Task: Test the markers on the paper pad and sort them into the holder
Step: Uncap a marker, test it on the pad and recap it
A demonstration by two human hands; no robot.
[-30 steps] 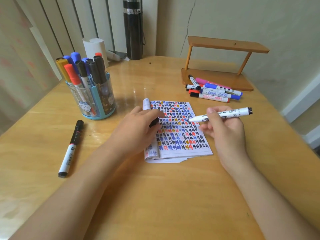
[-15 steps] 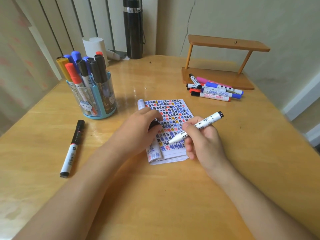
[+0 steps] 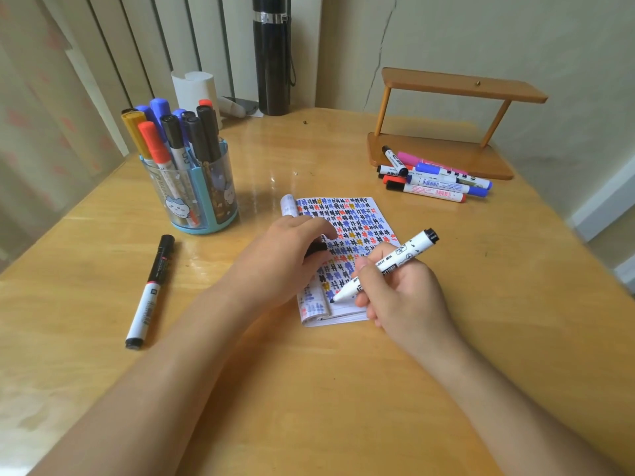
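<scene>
Head view: the paper pad [image 3: 357, 214] lies mid-table under both hands. The left hand [image 3: 285, 259] rests on its left edge, fingers curled around a black cap [image 3: 316, 249]. The right hand [image 3: 402, 297] grips a white marker [image 3: 405, 250], tip touching the pad's lower part. The holder [image 3: 192, 197] stands far left, well apart; a black marker [image 3: 151, 290] lies beside the left forearm.
</scene>
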